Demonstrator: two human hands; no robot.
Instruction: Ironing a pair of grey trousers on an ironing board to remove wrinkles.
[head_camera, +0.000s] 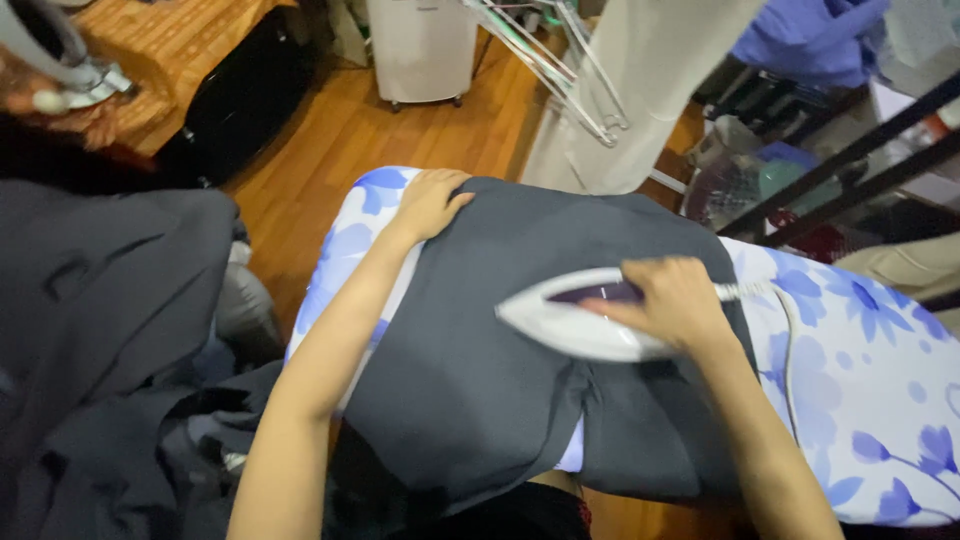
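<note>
Right hand (678, 300) has its fingers wrapped round the iron (575, 322) on the grey cloth (480, 370); left hand (430, 203) lies flat, fingers spread, pinning the cloth's edge to the board (860, 380).

No packages, labels, signs or screens visible in this view. Nothing with a readable or printed face can be made out anywhere in frame.

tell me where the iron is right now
In the head view, the white iron lies flat on the dark grey garment, right of centre on the floral ironing board, gripped by the right hand.
</note>
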